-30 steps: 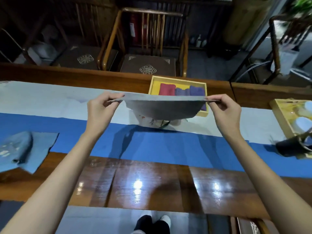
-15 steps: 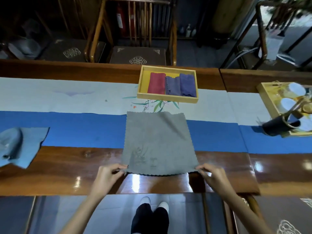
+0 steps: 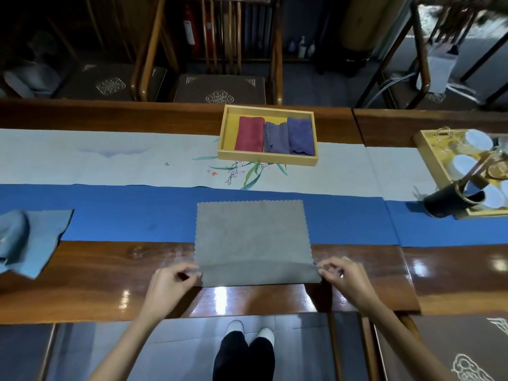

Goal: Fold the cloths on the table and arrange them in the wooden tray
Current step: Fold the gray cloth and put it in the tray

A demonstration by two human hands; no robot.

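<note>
Since before, both hands, left hand [image 3: 170, 281] and right hand [image 3: 347, 279], apparently pinch grey cloth's [image 3: 253, 237] near edge, folding.

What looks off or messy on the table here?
Only the light blue cloth at the far left: it lies rumpled and unfolded, part hanging over the table runner's edge. The grey cloth lies flat and square, and the three folded cloths sit neatly in the wooden tray.
</note>
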